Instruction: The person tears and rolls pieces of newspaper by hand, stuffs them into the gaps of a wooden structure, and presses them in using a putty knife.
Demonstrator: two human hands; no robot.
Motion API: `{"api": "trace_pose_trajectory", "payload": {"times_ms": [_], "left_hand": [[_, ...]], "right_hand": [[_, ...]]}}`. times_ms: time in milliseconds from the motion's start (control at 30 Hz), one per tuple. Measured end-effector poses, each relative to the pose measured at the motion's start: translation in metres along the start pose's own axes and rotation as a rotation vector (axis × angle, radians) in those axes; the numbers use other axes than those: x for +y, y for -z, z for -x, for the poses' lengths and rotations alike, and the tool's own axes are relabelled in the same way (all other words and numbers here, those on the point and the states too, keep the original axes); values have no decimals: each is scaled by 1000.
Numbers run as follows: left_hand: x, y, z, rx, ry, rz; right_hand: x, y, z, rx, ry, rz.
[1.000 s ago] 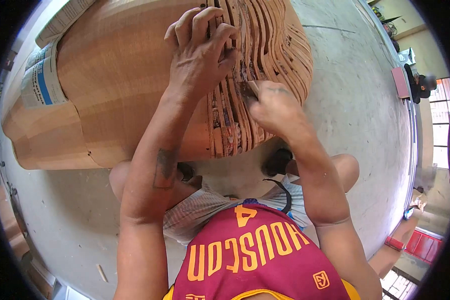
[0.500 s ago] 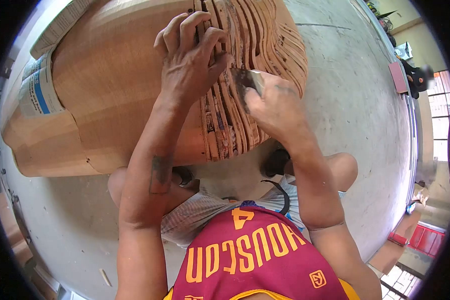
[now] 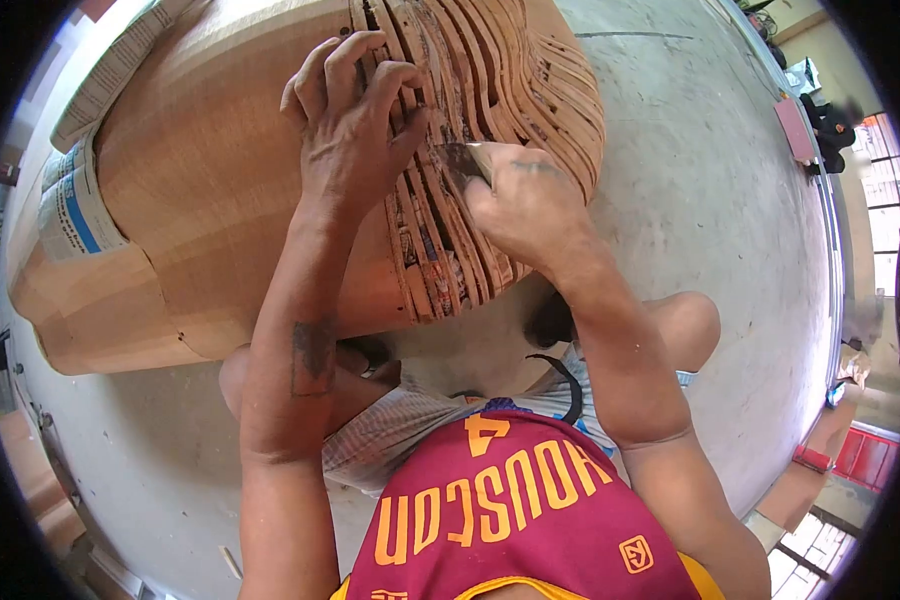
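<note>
A large curved wooden form (image 3: 210, 190) lies in front of me, its right part made of wavy plywood strips (image 3: 490, 60) with dark gaps between them. Bits of printed paper show in some lower gaps. My left hand (image 3: 355, 130) rests over the left edge of the strips, fingers bent and apart, with the fingertips touching the wood. Closed around a putty knife (image 3: 460, 160), my right hand (image 3: 530, 205) is just right of my left thumb. The knife's dark flat blade lies against the strips; its handle is mostly hidden in my fist.
Newspaper (image 3: 75, 205) is stuck on the form's left side. Around it spreads a grey concrete floor (image 3: 670, 180). My bent legs flank the form's near edge. Along the right wall are a pink box (image 3: 795, 130), a red crate (image 3: 860, 457) and cardboard (image 3: 820, 450).
My right hand has moved slightly left with the putty knife, closer to my left hand. My left hand keeps its place on the strips; the whole view has shifted a little.
</note>
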State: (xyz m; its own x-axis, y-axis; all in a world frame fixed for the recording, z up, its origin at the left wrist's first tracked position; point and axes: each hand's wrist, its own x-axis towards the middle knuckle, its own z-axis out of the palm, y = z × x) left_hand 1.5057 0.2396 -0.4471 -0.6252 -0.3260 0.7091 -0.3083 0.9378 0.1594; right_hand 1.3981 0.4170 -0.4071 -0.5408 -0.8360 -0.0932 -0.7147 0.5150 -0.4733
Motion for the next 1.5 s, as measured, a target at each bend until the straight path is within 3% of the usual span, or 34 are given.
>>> {"api": "trace_pose_trajectory", "payload": {"times_ms": [167, 267, 367, 500, 767, 1067, 1267, 1500], "left_hand": [[-1, 1, -1, -26, -4, -11], [-3, 8, -1, -61, -26, 8], [-2, 13, 2, -75, -27, 21], [-3, 8, 2, 14, 18, 105], [-12, 11, -3, 1, 13, 113], [-12, 15, -4, -11, -4, 89], [-9, 19, -7, -18, 1, 119], [-15, 15, -5, -30, 4, 119]], "right_hand": [[0, 5, 6, 79, 132, 11], [-6, -6, -5, 9, -9, 38], [3, -10, -3, 79, 105, -10], [-16, 13, 6, 87, 34, -119], [-18, 7, -1, 168, 53, -197], [-23, 12, -2, 217, 77, -193], [-28, 15, -7, 114, 38, -106], [-21, 8, -6, 197, 53, -144]]}}
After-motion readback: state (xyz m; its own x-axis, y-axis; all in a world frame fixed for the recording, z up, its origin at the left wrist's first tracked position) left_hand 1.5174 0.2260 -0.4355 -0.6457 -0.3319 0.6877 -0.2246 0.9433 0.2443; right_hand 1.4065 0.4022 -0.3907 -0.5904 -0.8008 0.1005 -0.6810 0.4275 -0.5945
